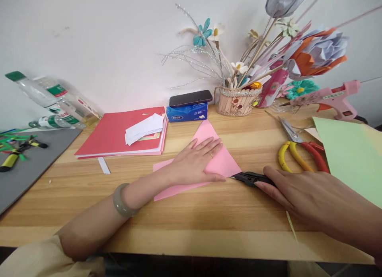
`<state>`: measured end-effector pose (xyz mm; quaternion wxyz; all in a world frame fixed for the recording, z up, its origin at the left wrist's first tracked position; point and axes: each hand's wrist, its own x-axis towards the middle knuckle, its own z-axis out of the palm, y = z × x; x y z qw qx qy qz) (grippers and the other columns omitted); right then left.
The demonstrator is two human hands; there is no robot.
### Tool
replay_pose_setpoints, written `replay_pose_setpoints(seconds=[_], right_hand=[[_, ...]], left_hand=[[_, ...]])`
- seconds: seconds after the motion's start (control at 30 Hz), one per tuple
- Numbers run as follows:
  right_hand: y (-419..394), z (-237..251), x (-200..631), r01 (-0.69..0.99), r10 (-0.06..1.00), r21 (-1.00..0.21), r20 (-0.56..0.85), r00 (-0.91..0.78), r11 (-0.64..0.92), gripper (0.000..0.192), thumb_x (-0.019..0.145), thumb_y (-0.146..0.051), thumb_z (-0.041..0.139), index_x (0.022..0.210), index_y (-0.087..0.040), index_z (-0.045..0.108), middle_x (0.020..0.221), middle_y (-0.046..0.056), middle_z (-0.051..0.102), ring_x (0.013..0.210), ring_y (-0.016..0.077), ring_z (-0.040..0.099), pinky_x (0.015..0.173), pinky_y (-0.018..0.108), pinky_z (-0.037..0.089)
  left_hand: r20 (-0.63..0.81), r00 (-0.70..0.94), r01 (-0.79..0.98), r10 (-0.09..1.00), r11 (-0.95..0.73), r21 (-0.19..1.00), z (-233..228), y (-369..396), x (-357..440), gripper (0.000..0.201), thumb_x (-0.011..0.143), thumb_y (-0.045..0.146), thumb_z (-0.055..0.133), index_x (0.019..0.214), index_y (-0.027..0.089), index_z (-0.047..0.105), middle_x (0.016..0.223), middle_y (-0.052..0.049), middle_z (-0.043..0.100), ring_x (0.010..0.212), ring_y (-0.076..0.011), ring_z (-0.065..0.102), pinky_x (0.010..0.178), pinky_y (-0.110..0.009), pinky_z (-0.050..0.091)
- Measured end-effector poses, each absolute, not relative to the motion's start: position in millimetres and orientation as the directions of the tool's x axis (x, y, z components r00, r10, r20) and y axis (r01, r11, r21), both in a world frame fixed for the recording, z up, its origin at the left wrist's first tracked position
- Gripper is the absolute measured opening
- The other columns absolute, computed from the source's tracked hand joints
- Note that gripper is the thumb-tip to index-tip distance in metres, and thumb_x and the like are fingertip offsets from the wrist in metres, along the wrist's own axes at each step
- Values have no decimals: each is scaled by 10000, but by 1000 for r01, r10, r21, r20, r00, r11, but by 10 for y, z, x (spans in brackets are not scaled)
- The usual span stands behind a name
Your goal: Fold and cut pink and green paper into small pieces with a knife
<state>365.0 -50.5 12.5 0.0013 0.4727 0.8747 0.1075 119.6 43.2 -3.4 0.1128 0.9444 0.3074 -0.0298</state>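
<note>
A folded sheet of pink paper [222,159] lies on the wooden table. Flat on top of it, fingers spread, my left hand [193,159] presses it down; a ring and a bracelet are on that arm. My right hand [301,189] is wrapped round a black utility knife [252,178]. The knife's tip meets the right-hand corner of the pink paper, and its blade is mostly hidden at the paper's edge. Just beyond the right hand lie scissors [294,146] with yellow and red handles.
Red paper [110,130] with white strips [145,128] lies left of a blue tissue pack [188,112] bearing a phone [191,97]. A flower basket [237,102], pink glue gun [334,98] and green paper [355,161] stand or lie rightward. Bottles [56,98] and pliers [19,153] are left.
</note>
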Motion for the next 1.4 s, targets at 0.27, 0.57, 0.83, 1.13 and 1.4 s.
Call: replay_pose_setpoints(seconds=[0.27, 0.57, 0.83, 1.13, 1.4], right_hand=[[-520, 127, 3626, 811, 801, 227, 158, -578, 540, 465, 946, -450, 204, 734, -183, 520, 454, -1, 490, 359, 168, 483, 410, 286, 171], [-527, 119, 3596, 801, 788, 263, 180, -589, 538, 416, 945, -432, 235, 719, -200, 495, 449, -7, 486, 365, 192, 497, 421, 294, 161], [-539, 119, 3598, 773, 764, 327, 188, -618, 544, 388, 949, -402, 242, 719, -204, 484, 451, -16, 471, 356, 195, 489, 423, 297, 134], [-529, 132, 3538, 776, 763, 315, 197, -616, 546, 386, 953, -390, 235, 718, -197, 473, 429, -9, 475, 342, 202, 493, 418, 294, 116], [-525, 142, 3519, 776, 759, 307, 202, -619, 551, 400, 953, -387, 231, 716, -195, 490, 433, -1, 492, 349, 204, 501, 414, 305, 123]], left_hand=[[-101, 818, 575, 566, -804, 152, -63, 428, 1188, 721, 902, 627, 144, 1457, 174, 56, 1524, -56, 77, 1400, -184, 23, 1119, -432, 37], [-96, 813, 582, 574, -802, 137, -80, 430, 1195, 654, 930, 567, 131, 1455, 180, 74, 1524, -43, 81, 1400, -175, 33, 1119, -432, 44], [-88, 811, 585, 578, -798, 145, -78, 425, 1192, 661, 929, 573, 137, 1454, 174, 89, 1523, -35, 81, 1400, -164, 32, 1121, -425, 44], [-92, 809, 587, 580, -797, 141, -75, 423, 1193, 670, 928, 577, 141, 1452, 162, 96, 1521, -34, 85, 1400, -163, 33, 1121, -423, 38], [-96, 810, 587, 579, -799, 132, -68, 421, 1195, 677, 928, 577, 133, 1452, 150, 92, 1523, -36, 87, 1400, -167, 30, 1123, -427, 40]])
